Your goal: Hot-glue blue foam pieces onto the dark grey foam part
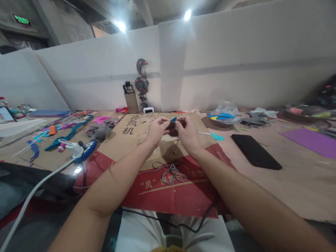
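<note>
Over the cardboard, my left hand and my right hand are close together, fingers pinched. Between their fingertips is a small dark piece with a blue tip; its kind is too small to make out. Both hands grip it, and the fingers hide part of it. Below them lies a loosely looped bundle of grey cord on the red part of the flattened cardboard. To the right of my right hand lie bright turquoise scraps.
A black phone and a purple sheet lie at right. Left are grey yarn and a blue power strip with a white cable. A bottle and a hanging moon-shaped ornament stand by the white partition.
</note>
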The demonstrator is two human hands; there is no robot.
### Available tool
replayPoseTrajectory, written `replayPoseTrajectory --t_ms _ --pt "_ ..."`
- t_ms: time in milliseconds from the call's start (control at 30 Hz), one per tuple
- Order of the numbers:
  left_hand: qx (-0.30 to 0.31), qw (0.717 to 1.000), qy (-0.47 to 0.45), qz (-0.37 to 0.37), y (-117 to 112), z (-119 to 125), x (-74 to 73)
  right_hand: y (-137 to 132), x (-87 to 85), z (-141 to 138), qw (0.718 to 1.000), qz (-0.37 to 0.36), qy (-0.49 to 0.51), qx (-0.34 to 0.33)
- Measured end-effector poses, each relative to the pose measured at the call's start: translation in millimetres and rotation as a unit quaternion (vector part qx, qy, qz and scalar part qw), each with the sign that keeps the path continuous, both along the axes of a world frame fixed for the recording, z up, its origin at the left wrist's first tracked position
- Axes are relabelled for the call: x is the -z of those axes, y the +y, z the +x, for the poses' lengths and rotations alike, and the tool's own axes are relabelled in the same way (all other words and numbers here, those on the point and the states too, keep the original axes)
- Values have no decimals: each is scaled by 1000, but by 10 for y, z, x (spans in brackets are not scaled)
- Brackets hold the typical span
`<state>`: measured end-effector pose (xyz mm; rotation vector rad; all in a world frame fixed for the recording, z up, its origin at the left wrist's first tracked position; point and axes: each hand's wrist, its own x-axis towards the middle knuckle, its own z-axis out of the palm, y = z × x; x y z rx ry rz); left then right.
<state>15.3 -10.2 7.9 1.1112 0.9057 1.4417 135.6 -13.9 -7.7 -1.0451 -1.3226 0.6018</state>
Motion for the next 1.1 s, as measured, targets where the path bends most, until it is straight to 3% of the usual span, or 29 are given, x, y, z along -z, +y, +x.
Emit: replayPoseTrajectory --t_ms 733,1100 --pt "60 998 -7 -23 -34 -18 -63 51 9 63 997 34 -57 40" --pt "41 999 5 -16 9 -18 -38 31 -30 88 995 41 -82 36"
